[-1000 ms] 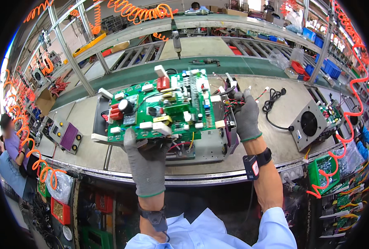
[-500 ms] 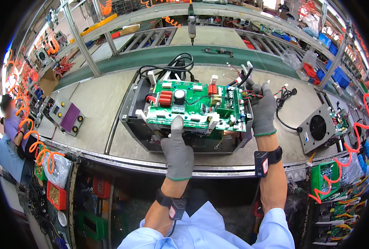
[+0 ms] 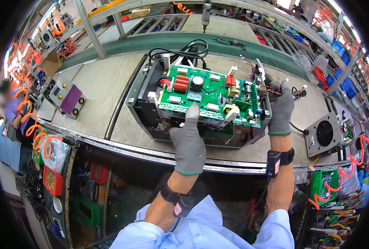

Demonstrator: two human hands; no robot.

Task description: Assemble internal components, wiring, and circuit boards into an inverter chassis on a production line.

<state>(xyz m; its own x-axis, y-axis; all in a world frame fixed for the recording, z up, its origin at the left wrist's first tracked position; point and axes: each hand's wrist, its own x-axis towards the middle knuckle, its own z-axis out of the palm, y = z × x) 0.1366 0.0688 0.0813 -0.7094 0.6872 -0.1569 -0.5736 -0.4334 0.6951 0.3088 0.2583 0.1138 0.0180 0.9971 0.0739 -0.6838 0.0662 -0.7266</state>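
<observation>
A green circuit board (image 3: 211, 89) with red and white components rests tilted on the top of an open dark metal chassis (image 3: 145, 118). My left hand (image 3: 190, 143), in a grey glove, grips the board's near edge, with the thumb on top and the other fingers curled below, partly hidden. At the right end of the chassis, my gloved right hand (image 3: 280, 108) closes around a bundle of thin red and black wires (image 3: 270, 92). White upright brackets (image 3: 153, 98) stand at the board's corners. Behind the chassis lies a coiled black power cord (image 3: 184, 52).
A fan panel (image 3: 324, 132) stands to the right, a purple-grilled unit (image 3: 70, 99) to the left. A screwdriver (image 3: 206, 18) hangs over the green belt (image 3: 151, 46), where another tool (image 3: 230, 42) lies. Parts bins (image 3: 52, 181) sit below the bench edge. A person (image 3: 11, 112) is at far left.
The whole view has shifted, so the bench and chassis appear farther right. Both hands keep their places on the board and at the wires; the right hand now covers more of the black cord beyond it.
</observation>
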